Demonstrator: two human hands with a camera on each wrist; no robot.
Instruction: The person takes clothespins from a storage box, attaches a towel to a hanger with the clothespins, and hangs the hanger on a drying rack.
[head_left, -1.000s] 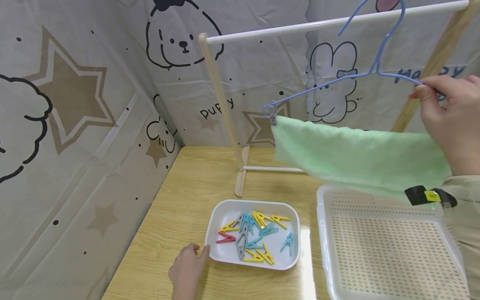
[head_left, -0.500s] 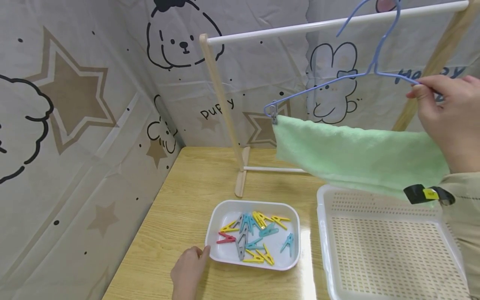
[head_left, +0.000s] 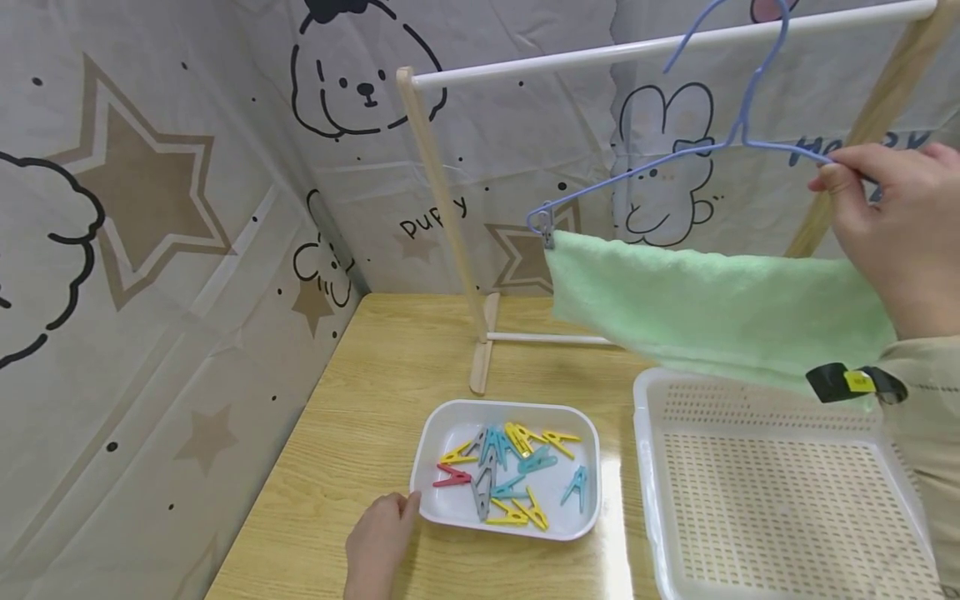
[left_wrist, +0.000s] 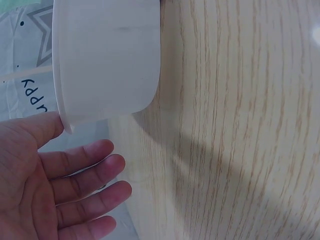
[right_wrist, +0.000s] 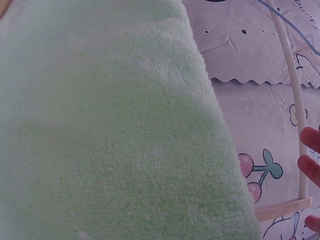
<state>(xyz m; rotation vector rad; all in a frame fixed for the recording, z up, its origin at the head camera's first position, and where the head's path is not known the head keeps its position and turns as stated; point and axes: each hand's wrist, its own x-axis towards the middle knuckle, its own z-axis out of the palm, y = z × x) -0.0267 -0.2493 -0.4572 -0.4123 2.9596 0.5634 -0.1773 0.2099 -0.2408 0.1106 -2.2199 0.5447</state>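
My right hand (head_left: 900,229) pinches the right arm of a blue wire hanger (head_left: 746,104) between thumb and fingers. A light green fuzzy towel (head_left: 712,300) hangs below the hanger, its left corner held by a grey clip (head_left: 548,227) at the hanger's left end. My hand hides the towel's upper right corner in the head view. My left hand (head_left: 378,542) is at the left side of a small white tub (left_wrist: 105,60). Its thumb touches the rim, and the other fingers lie relaxed beside it. Several yellow, teal, grey and red clothespins (head_left: 491,471) lie in the tub.
Behind the towel stands a wooden drying rack with a white top rail (head_left: 570,64); the hanger's hook is close to the rail in the head view. A white perforated basket (head_left: 780,500) sits at the right of the wooden table (head_left: 315,467). Printed cloth (head_left: 225,333) lines the back and left.
The right hand and hanger have shifted slightly left and up, and the hook has moved left along the rail's line. The left hand has crept slightly right, its thumb staying by the tub's rim.
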